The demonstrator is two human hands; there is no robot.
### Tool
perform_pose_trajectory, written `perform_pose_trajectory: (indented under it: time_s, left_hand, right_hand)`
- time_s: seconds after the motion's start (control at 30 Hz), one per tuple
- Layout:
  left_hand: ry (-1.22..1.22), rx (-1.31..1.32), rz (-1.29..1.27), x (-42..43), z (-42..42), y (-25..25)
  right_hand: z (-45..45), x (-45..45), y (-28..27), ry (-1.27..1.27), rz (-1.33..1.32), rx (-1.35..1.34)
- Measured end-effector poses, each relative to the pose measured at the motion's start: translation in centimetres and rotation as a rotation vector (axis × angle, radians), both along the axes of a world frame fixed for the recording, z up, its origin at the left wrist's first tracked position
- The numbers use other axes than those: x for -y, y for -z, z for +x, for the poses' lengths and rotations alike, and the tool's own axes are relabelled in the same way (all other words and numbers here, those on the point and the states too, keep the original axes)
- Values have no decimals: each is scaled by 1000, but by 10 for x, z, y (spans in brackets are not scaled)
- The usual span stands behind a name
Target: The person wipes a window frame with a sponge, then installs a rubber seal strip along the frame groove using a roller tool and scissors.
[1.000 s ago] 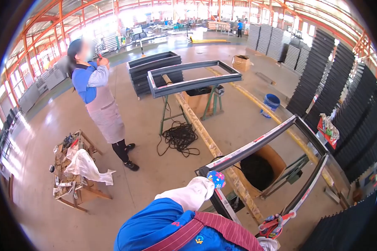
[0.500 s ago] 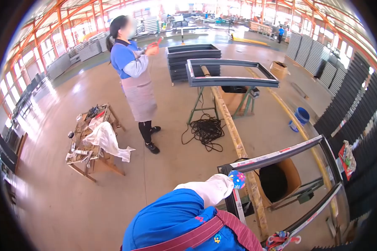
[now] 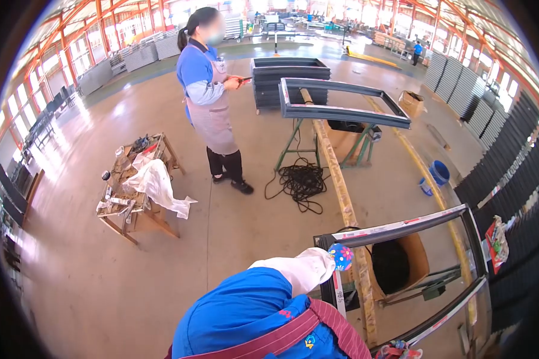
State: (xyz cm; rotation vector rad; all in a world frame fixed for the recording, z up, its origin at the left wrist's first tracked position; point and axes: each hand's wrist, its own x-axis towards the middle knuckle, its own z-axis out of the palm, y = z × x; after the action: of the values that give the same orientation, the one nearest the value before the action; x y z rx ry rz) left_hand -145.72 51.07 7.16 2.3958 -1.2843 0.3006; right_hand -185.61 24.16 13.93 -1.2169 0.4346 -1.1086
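A dark rectangular window frame point(image 3: 478, 251) with white and red tape strips lies on long supports in front of me. My left hand point(image 3: 341, 257), in a blue flowered covering, is at the frame's near left corner; its fingers do not show. At the bottom edge of the view, my right hand point(image 3: 399, 350) is partly cut off, in a colourful covering beside the frame's near bar. Its fingers cannot be made out. Handwritten marks stand on the white strip of the frame's left bar.
A co-worker point(image 3: 212, 102) in an apron stands ahead, holding a small dark object. A second frame point(image 3: 347, 113) rests on green trestles near stacked frames point(image 3: 266, 87). Black cord point(image 3: 299, 185) lies coiled on the floor. A cluttered wooden table point(image 3: 161, 224) stands left; a blue bucket point(image 3: 438, 173) stands right.
The view has shifted slightly, moving the background rightward. The co-worker has turned and lowered their hands. My right hand sits lower in view; my left hand stays at the frame corner.
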Motion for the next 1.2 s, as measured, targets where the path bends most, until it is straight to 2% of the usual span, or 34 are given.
perform_pose_trajectory:
  time_s: [0.1,0.2,0.23,0.33,0.37,0.47,0.5,0.6,0.63,0.67,0.7,0.73,0.77,0.8,0.97,1.07,1.2]
  left_hand:
    - [-43,17,-36,-6,-10,-31]
    - [-83,-73,16,-7,-14,-45]
    - [-31,7,-73,3,1,3]
    - [-67,-17,-22,-3,-10,-31]
    - [-60,-15,-24,-1,-8,-29]
    - [-44,-150,-2,3,-2,-7]
    - [-74,-89,43,-2,-9,-29]
    - [-96,-129,124,-7,-15,-59]
    - [-89,-129,124,-5,-12,-48]
    - [-71,-98,87,-4,-8,-32]
    - [-53,-67,49,-1,-5,-24]
    - [-47,-66,48,0,-5,-26]
    - [-48,-66,58,-1,-5,-27]
    - [-49,-68,68,-3,-7,-33]
    - [-84,-101,127,-4,-12,-45]
    - [-90,-117,75,-4,-11,-40]
    - [-77,-93,46,-2,-8,-33]
  right_hand:
    - [-1,0,7,29,-100,-24]
    - [2,8,-2,-155,252,81]
    - [2,9,-3,-233,400,126]
    - [-15,23,2,-518,814,220]
    - [-22,28,7,-600,919,232]
    - [-30,30,9,-721,1036,244]
    - [-26,24,0,-787,1076,248]
    - [-22,10,-24,-668,1088,192]
    - [-11,-13,-51,-641,1015,277]
    - [-18,0,-34,-636,1012,280]
    - [-23,15,-13,-620,1138,328]
    - [-14,2,-33,-602,1264,377]
    - [-8,-13,-55,-545,1079,313]
    - [-8,-13,-49,-541,1077,316]
    - [8,-5,25,356,-225,-2]
    - [0,2,33,304,-345,-38]
    - [3,-5,19,214,-258,2]
